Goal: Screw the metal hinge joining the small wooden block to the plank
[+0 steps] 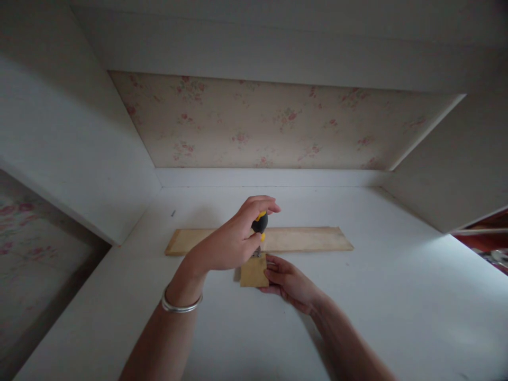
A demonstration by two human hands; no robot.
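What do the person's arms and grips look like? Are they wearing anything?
The left arm and right arm are bare, with no sleeves showing. A shiny silver bracelet, seemingly made of thin round bands, circles the left one; the right has none. The left grip and right grip wear no gloves, and I see no rings.

Yellow-and-black handle (pixel 260 224): is hiding partly behind the left hand (pixel 228 241).
Metal piece (pixel 257 253): is showing too small to identify.
Long board (pixel 309 239): is losing its middle behind that same hand.
Small board (pixel 253 273): is covering some fingers of the right hand (pixel 291 283).
Clutter (pixel 498 257): is blurring beyond the worktop's (pixel 397 307) right edge.
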